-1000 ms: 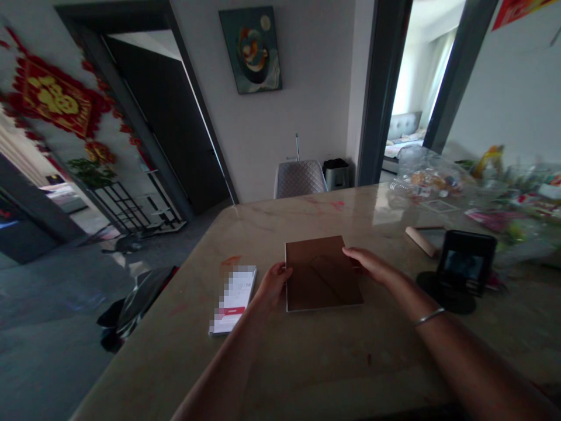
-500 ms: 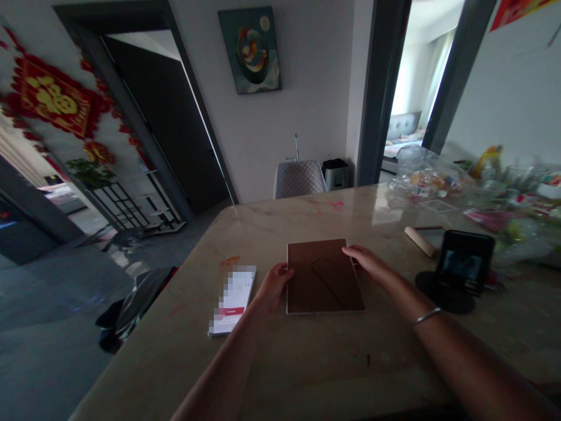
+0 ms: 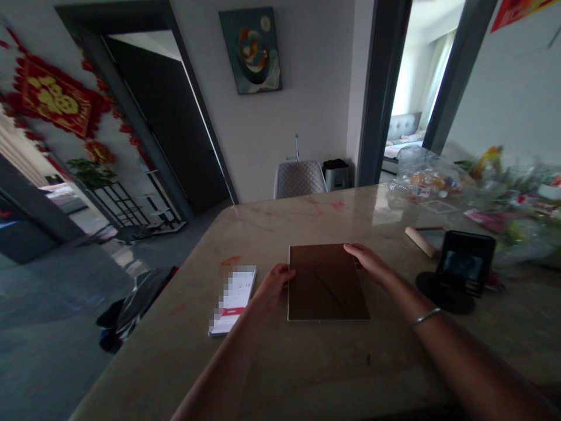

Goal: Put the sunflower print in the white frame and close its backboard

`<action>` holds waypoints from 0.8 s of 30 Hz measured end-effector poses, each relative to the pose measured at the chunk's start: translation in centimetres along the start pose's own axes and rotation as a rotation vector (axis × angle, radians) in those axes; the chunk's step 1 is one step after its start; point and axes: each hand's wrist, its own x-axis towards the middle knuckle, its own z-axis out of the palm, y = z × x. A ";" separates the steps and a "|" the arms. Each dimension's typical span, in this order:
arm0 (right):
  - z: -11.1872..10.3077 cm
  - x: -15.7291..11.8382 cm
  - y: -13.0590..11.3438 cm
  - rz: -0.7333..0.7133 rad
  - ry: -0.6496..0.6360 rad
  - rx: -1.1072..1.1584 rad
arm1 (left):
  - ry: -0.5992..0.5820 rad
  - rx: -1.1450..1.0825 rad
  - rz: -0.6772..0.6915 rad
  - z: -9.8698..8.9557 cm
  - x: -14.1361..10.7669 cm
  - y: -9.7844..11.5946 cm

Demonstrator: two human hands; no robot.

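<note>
Inspected: my left hand (image 3: 275, 282) and right hand (image 3: 367, 262) clamped on brown panel (image 3: 326, 286), opposite edges; any shift likely needs even hold.

Layout of the worktop (image 3: 263, 228) and surroundings: the panel (image 3: 328, 286) lies between the left grip (image 3: 276, 282), at its left edge, and the right grip (image 3: 363, 257), near its far right corner; a flat item (image 3: 234, 301) lies left of the panel on the worktop; to the right stands a device (image 3: 464, 263), with a roll (image 3: 421, 241) just behind it and plastic bags (image 3: 425, 169) farther back; beyond the far edge are a chair (image 3: 300, 178) and, to its right, a bin (image 3: 336, 175); a picture (image 3: 252, 51) hangs on the wall (image 3: 311, 70) behind.
</note>
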 end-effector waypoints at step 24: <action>1.1 -0.7 0.1 0.027 -0.216 0.008 | -0.014 -0.063 0.107 -0.7 0.8 0.0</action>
